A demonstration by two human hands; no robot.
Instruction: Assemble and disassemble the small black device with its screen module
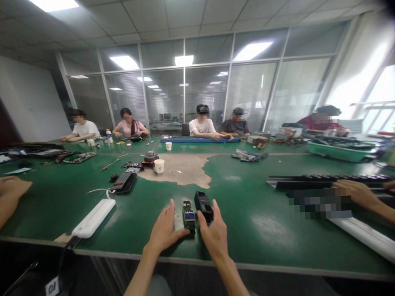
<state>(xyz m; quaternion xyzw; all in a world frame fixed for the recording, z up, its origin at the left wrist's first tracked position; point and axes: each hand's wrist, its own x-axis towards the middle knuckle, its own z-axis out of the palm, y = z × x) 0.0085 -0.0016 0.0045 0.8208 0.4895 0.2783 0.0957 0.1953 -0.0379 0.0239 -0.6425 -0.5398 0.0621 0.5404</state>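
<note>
My left hand (pixel 164 230) lies on the green table (pixel 246 207), its fingers closed around the left side of a small green circuit board (pixel 188 214) with a blue part on it. My right hand (pixel 213 231) is just to the right of the board and grips a small black plastic housing (pixel 204 204), which is tilted up off the table. Board and housing sit side by side and almost touch.
A white power strip (pixel 94 218) lies to the left, with a black device (pixel 124 182) behind it. Two paper cups (pixel 159 166) stand further back. Other people's hands rest at the left (pixel 7 187) and right (pixel 358 192) edges; several people sit along the far side.
</note>
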